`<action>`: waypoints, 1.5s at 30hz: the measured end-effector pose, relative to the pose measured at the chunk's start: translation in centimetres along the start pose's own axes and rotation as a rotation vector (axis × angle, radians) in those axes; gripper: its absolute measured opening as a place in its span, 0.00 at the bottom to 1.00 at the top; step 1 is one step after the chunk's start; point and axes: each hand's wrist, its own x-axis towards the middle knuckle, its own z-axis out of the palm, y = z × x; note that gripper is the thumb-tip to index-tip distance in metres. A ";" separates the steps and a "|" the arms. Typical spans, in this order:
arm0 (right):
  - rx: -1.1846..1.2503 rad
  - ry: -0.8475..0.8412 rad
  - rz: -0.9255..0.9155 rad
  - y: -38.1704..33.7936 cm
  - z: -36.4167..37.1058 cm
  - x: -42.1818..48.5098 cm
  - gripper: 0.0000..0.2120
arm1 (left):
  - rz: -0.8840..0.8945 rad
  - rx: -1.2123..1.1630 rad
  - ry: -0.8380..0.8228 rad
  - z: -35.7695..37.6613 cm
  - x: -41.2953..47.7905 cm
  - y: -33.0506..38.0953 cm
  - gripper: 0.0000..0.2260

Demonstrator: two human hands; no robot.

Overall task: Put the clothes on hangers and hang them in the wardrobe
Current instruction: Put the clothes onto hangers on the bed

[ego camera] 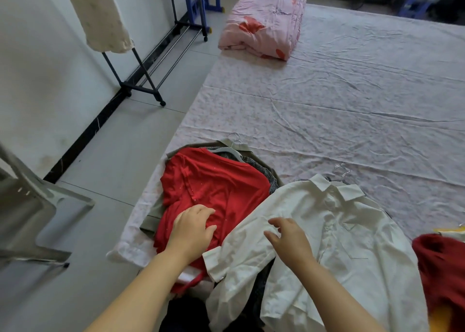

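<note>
A red top (216, 185) lies on a pile of clothes at the bed's near left corner, over an olive garment (151, 221) and a white hanger (227, 151). My left hand (193, 231) rests on the red top's lower part with fingers curled into the fabric. A white collared shirt (352, 243) is spread to the right, with hanger hooks (342, 169) showing above its collar. My right hand (289, 238) hovers over the shirt's left sleeve, fingers apart, touching or just above the cloth.
The bed (327, 100) has a pale floral sheet and a folded pink quilt (264, 22) at its far end. A clothes rack (141, 80) with a cream garment (100, 17) stands by the left wall. A grey chair (32, 205) stands left. Dark red cloth (440, 268) lies far right.
</note>
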 end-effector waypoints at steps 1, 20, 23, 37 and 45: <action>-0.002 -0.001 0.005 -0.3 0.3 0.4 0.15 | 0.004 -0.010 -0.003 -0.2 0.4 -0.6 0.17; -0.134 -0.065 0.167 -11.9 9.9 14.0 0.18 | 0.172 0.030 -0.183 -3.3 15.8 -16.1 0.22; -0.166 -0.087 0.169 -11.5 10.6 17.7 0.17 | 0.169 0.028 -0.184 -2.3 18.3 -17.1 0.22; -0.300 0.109 0.173 -6.8 14.5 38.1 0.20 | 0.125 -0.037 -0.182 6.3 26.0 -18.9 0.21; -0.351 0.277 0.114 -4.7 15.6 38.5 0.17 | 0.147 -0.072 -0.167 8.2 26.5 -18.1 0.21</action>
